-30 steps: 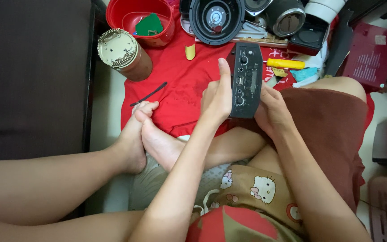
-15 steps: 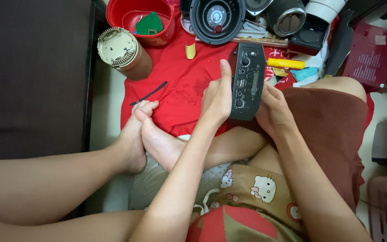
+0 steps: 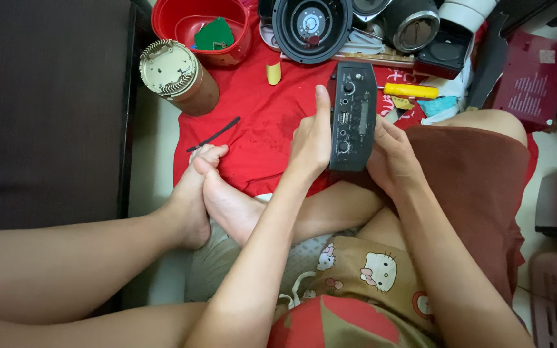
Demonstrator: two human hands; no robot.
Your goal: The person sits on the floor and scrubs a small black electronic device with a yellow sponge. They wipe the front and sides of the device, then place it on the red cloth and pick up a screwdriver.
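Observation:
I hold a black rectangular electronic panel (image 3: 354, 116) with knobs, ports and a small display upright in front of me, over the red cloth (image 3: 259, 129). My left hand (image 3: 311, 138) grips its left edge, thumb stretched up along the side. My right hand (image 3: 391, 158) cups its right edge and lower back, fingers partly hidden behind it. My crossed legs and feet (image 3: 211, 187) lie below and to the left.
On the cloth lie a thin black strip (image 3: 214, 134), a yellow-handled tool (image 3: 410, 90) and a small tan piece (image 3: 273, 73). Behind are a red bowl (image 3: 201, 26) holding a green board, a brown cylinder (image 3: 178, 77), a black speaker cone (image 3: 312, 27) and other speaker parts. Dark furniture (image 3: 46, 109) stands left.
The panel and both hands have shifted only slightly; the grip is the same.

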